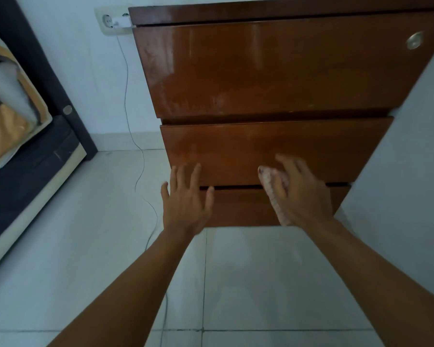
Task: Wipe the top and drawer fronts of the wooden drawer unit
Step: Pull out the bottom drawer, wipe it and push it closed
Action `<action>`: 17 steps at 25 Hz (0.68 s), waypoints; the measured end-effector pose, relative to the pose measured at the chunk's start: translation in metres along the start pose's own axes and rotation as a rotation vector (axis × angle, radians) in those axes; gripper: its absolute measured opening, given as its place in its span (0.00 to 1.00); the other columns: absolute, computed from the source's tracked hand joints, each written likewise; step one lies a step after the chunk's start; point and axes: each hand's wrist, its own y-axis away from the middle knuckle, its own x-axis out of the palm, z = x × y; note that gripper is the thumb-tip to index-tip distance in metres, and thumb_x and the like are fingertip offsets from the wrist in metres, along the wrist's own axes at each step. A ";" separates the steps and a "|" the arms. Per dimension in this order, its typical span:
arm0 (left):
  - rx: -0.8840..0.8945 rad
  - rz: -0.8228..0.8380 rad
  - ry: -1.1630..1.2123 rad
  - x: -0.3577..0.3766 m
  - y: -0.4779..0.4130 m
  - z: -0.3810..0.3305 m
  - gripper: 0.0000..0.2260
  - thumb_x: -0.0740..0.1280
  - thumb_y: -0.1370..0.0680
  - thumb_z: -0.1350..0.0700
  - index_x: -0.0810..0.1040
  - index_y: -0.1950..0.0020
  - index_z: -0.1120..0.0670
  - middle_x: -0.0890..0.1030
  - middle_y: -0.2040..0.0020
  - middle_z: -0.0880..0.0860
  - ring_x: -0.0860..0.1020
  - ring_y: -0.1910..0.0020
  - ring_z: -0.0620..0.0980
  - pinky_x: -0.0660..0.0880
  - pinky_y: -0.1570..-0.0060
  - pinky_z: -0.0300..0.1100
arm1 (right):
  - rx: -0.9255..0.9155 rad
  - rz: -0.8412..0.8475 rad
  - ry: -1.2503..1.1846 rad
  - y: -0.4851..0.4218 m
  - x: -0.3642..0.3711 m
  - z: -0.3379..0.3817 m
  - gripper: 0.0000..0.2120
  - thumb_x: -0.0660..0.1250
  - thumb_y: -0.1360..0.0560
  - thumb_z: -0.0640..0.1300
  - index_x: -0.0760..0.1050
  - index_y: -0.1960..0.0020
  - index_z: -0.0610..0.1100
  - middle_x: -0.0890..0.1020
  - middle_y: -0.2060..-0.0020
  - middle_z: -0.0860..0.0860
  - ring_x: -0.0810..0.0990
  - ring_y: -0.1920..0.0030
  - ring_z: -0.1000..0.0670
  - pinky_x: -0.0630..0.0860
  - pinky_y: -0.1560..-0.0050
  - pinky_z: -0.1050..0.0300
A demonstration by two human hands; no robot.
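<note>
Tiled floor | drawer unit (273,146) | right hand (303,196) pressing cloth (273,186), apparently middle drawer | left hand (186,204) spread

1 head view, looking steeply down and forward, close on the glossy brown wooden drawer unit (273,78).

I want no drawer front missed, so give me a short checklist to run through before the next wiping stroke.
1. Cloth under right hand: ok.
2. Cloth against the wood: ok, over the gap between middle drawer front and bottom drawer front.
3. Left hand steadying the unit: ok, flat at the lower left.
4. Top drawer front clean: not ok, pale smears at left.
5. Cable clear of the hands: ok.
6. Unit top wiped: cannot tell.
</note>
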 end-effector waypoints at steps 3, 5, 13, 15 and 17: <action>-0.108 0.307 -0.105 0.028 0.028 0.021 0.33 0.44 0.20 0.33 0.50 0.17 0.46 0.53 0.17 0.59 0.50 0.18 0.62 0.54 0.24 0.66 | 0.083 0.362 0.094 0.030 0.041 -0.014 0.29 0.49 0.17 0.65 0.58 0.19 0.57 0.58 0.18 0.49 0.78 0.34 0.36 0.77 0.41 0.42; -0.152 0.375 -0.130 0.041 0.025 0.031 0.35 0.43 0.20 0.31 0.45 0.17 0.45 0.47 0.16 0.59 0.45 0.18 0.63 0.50 0.24 0.66 | 0.121 0.428 0.136 0.032 0.060 -0.023 0.32 0.48 0.18 0.67 0.50 0.17 0.58 0.48 0.16 0.51 0.78 0.34 0.34 0.76 0.39 0.40; -0.126 0.376 -0.140 0.055 -0.007 0.035 0.36 0.42 0.22 0.28 0.45 0.17 0.43 0.45 0.16 0.54 0.46 0.18 0.65 0.49 0.25 0.69 | 0.170 0.447 0.153 0.011 0.087 -0.035 0.34 0.48 0.18 0.67 0.46 0.16 0.55 0.48 0.16 0.49 0.71 0.27 0.34 0.72 0.33 0.39; -0.128 0.367 -0.145 0.056 -0.010 0.034 0.35 0.42 0.22 0.28 0.45 0.17 0.42 0.47 0.16 0.53 0.49 0.18 0.65 0.50 0.26 0.70 | 0.179 0.457 0.168 0.008 0.087 -0.032 0.34 0.48 0.18 0.67 0.45 0.16 0.54 0.48 0.16 0.48 0.71 0.27 0.33 0.72 0.33 0.39; -0.136 0.371 -0.156 0.056 -0.011 0.033 0.36 0.42 0.22 0.28 0.45 0.17 0.42 0.50 0.16 0.53 0.53 0.19 0.64 0.51 0.26 0.70 | 0.176 0.465 0.189 0.006 0.085 -0.029 0.34 0.48 0.17 0.67 0.45 0.16 0.54 0.48 0.16 0.48 0.73 0.29 0.33 0.73 0.34 0.40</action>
